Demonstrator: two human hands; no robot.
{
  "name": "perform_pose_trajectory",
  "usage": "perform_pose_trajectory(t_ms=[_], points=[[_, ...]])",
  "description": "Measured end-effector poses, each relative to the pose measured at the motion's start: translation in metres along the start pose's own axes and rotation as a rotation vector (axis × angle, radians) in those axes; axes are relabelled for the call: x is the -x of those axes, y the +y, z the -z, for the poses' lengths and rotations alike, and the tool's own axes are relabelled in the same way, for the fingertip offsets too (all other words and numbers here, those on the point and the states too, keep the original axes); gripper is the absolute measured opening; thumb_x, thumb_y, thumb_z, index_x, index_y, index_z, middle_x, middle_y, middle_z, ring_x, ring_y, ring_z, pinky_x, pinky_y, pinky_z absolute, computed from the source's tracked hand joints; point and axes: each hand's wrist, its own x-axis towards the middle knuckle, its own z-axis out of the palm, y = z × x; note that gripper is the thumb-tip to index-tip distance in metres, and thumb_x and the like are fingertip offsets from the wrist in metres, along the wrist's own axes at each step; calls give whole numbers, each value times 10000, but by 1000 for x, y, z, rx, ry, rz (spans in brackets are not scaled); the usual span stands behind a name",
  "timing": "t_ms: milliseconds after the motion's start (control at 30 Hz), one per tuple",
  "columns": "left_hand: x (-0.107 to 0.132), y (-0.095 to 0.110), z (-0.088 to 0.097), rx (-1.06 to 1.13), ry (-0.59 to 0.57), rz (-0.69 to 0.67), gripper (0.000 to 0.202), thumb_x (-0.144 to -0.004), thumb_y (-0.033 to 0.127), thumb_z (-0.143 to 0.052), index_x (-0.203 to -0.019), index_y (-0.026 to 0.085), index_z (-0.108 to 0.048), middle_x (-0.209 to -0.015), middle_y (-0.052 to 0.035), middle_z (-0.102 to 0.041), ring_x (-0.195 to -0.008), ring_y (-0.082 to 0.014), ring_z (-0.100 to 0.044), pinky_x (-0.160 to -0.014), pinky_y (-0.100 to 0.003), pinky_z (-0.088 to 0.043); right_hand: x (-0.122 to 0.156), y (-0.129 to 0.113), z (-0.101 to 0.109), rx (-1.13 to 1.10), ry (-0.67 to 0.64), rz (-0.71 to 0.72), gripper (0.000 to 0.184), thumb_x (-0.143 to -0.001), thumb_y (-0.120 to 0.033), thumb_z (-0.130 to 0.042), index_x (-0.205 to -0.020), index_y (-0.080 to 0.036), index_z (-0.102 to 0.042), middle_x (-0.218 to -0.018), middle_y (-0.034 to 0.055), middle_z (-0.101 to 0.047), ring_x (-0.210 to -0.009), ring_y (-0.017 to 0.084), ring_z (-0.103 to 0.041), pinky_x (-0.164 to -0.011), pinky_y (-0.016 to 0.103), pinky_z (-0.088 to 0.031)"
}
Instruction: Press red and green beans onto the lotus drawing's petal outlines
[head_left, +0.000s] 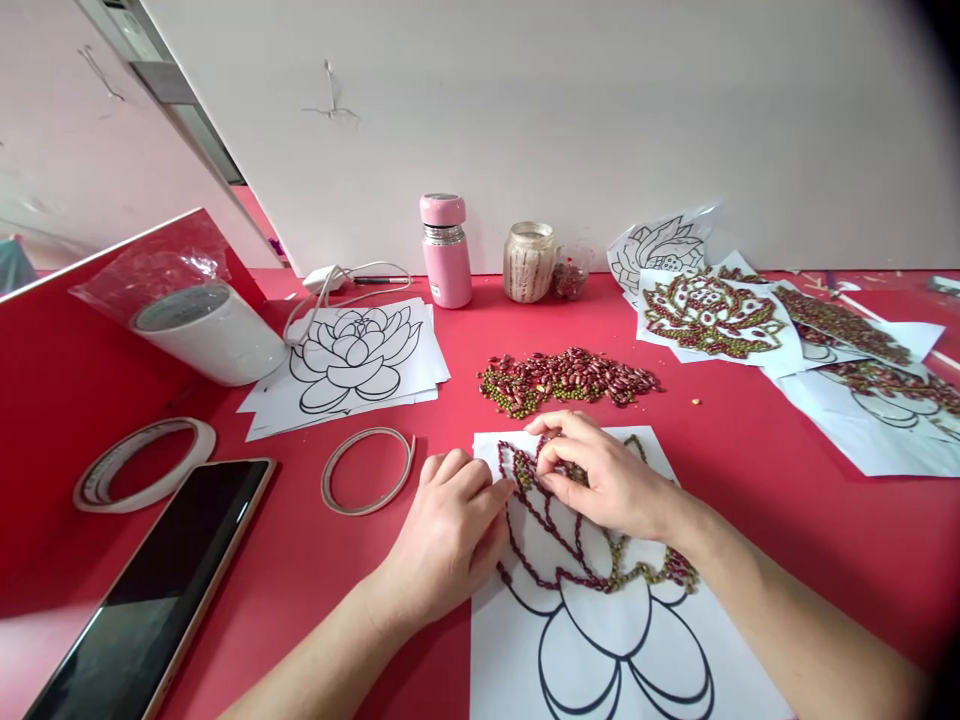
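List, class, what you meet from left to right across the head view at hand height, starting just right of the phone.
Thin ring → left hand → right hand → loose paper sheets. The bean-lined flower drawing is left out: both hands overlap it.

Two hands (457, 520) (600, 475) — one loose bean pile (574, 378), one phone (161, 570), one bottle (448, 262).

Both bare forearms (322, 645) slant inward. The left hand (461, 525) curls palm-down; the right hand (596, 475) arches near it, fingers (571, 453) bent.
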Motion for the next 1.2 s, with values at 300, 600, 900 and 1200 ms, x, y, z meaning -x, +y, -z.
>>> perform_pose_trajectory(t_ms=[300, 600, 900, 1200], points=[[0, 1, 0, -4, -25, 10, 245, -775, 103, -401, -919, 156, -591, -696, -35, -477, -696, -161, -358, -632, -318, -298, -1, 1, -7, 94, -9, 74, 144, -742, -65, -502, -745, -190, -574, -1057, 69, -531, -1034, 193, -476, -887, 374, -428], [1, 2, -4, 7, -44, -5, 263, -769, 114, -398, -952, 159, -582, -710, -37, -475, -701, -164, -357, -633, -319, -301, -2, 2, -7, 80, -7, 42, 116, -751, -84, -511, -746, -184, -571, -1055, 64, -526, -1022, 178, -485, -890, 349, -421], [0, 4, -3, -52, -146, -36, 332, -768, 143, -407, -1064, 204, -546, -792, -50, -469, -754, -184, -381, -666, -344, -316, -3, 9, 5, 38, 123, -7, 77, -770, -154, -514, -752, -192, -577, -1042, 65, -524, -1006, 181, -512, -858, 337, -437], [0, 6, -6, -103, -182, -55, 339, -776, 173, -422, -1092, 230, -532, -834, -52, -478, -786, -200, -380, -703, -379, -302, -2, 9, 6, 5, 114, -43, 88, -785, -153, -495, -760, -188, -572, -1043, 65, -510, -985, 165, -516, -855, 316, -430]])
